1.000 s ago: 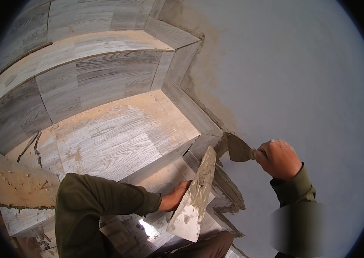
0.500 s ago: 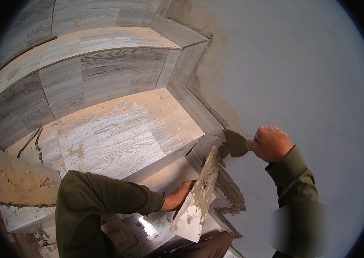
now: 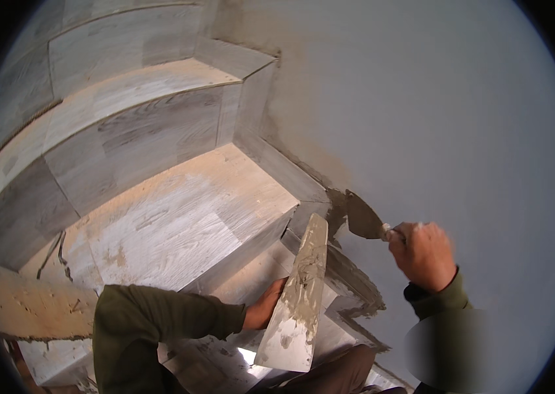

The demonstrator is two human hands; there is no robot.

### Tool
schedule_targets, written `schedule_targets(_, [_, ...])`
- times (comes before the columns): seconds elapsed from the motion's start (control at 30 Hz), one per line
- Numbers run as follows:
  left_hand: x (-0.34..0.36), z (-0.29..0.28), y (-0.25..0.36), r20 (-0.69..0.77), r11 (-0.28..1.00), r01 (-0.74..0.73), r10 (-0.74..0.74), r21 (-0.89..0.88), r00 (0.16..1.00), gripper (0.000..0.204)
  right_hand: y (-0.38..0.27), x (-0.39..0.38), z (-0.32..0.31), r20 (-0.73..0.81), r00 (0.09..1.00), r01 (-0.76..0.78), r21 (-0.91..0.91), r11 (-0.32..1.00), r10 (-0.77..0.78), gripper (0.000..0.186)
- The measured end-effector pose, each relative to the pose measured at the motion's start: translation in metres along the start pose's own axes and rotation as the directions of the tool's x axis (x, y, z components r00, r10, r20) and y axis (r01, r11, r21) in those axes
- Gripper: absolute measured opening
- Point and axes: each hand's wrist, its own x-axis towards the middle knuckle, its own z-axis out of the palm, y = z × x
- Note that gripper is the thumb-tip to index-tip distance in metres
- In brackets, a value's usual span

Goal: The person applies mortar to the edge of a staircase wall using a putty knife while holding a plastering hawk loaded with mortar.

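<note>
My right hand (image 3: 424, 255) is closed around the handle of a pointing trowel (image 3: 364, 217). Its mortar-coated blade is beside the wall, at the right end of the stair skirting tiles (image 3: 284, 169). Left of it, my left hand (image 3: 265, 305) grips a long flat plate (image 3: 296, 308) from behind, and its fingers are mostly hidden. The plate is tilted, with grey wet mortar (image 3: 311, 266) smeared over its upper part. Between plate and trowel, a dark patch of fresh mortar (image 3: 337, 211) sits on the wall at the tile edge.
Wood-look tiled steps (image 3: 159, 217) rise toward the upper left. A grey-painted wall (image 3: 448, 131) fills the right side. Rough mortar (image 3: 356, 276) lines the lower skirting. A wooden beam with nails (image 3: 34, 302) is at the left, near two thin dark strips (image 3: 61, 253) on the tread.
My right hand has moved slightly right and down, and the trowel blade has turned and drawn off the tile joint. The plate has tipped more upright. The whole view has shifted a little.
</note>
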Motion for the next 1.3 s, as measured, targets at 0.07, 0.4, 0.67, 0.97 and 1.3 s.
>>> schedule_targets(0.07, [0.000, -0.009, -0.021, 0.013, 0.984, -0.175, 0.175, 0.030, 0.985, 0.038, 0.000, -0.022, 0.017, 0.020, 0.995, -0.103, 0.120, 0.987, 0.101, 0.021])
schedule_targets(0.4, [-0.007, -0.023, -0.023, 0.500, 0.738, 0.392, -0.085, -0.549, 0.862, 0.047, -0.076, -0.059, 0.138, -0.137, 0.907, -0.189, 0.713, 0.676, 0.398, 0.036])
schedule_targets(0.67, [-0.024, -0.049, -0.021, 0.609, 0.500, 0.670, -0.309, -0.550, 0.730, 0.057, -0.105, -0.043, 0.167, 0.103, 0.847, -0.293, 0.909, 0.295, 0.521, 0.041])
schedule_targets(0.97, [-0.025, -0.087, -0.041, 0.572, 0.495, 0.726, -0.451, -0.478, 0.685, 0.066, -0.098, -0.072, 0.170, 0.119, 0.754, -0.325, 0.922, 0.210, 0.646, 0.039])
schedule_targets(1.3, [-0.015, -0.118, -0.063, 0.662, 0.470, 0.745, -0.367, -0.474, 0.653, 0.072, -0.058, -0.133, 0.146, 0.104, 0.805, -0.378, 0.850, 0.368, 0.585, 0.035])
